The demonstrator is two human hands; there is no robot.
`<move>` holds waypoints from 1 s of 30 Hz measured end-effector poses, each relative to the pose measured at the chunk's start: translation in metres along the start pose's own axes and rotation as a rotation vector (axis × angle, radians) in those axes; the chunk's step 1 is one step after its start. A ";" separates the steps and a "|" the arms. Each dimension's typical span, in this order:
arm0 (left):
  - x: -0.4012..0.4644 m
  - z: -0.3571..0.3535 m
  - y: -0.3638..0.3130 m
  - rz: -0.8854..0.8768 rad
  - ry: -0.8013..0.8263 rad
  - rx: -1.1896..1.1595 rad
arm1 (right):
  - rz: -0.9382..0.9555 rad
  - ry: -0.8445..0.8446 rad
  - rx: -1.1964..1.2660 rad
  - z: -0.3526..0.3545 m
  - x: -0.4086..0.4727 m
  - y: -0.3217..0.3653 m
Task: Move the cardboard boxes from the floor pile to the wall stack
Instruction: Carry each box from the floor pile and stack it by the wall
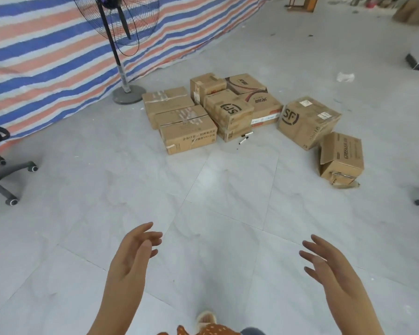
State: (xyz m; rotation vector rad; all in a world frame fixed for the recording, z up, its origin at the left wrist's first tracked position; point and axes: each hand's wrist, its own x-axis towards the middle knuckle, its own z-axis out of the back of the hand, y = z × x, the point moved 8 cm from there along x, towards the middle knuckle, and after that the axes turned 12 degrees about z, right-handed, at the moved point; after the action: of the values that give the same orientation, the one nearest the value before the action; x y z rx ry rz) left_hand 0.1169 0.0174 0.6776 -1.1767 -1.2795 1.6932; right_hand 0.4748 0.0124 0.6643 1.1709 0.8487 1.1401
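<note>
Though taped, boxy brown cardboard boxes (213,110).

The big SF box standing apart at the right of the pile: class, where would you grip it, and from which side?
Grip the SF box by its two opposite side faces, one open hand each, coming from the near side. It looks too wide for one hand, and it stands clear of the main pile.
</note>
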 end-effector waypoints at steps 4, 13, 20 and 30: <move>0.063 -0.054 -0.020 0.004 0.012 0.018 | -0.018 -0.037 0.010 0.008 0.081 -0.012; 0.204 -0.179 -0.061 0.032 -0.106 -0.041 | 0.039 0.032 0.005 0.029 0.320 -0.026; 0.294 -0.260 -0.099 0.057 -0.167 -0.059 | 0.047 0.153 0.050 0.016 0.493 -0.028; 0.457 -0.237 -0.106 0.138 -0.402 -0.077 | 0.037 0.301 0.080 -0.129 0.668 -0.046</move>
State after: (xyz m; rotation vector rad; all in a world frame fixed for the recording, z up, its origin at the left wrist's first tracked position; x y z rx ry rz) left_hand 0.1844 0.5375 0.6430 -1.0176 -1.5419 2.0729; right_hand 0.5267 0.6911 0.6277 1.0980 1.1144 1.3444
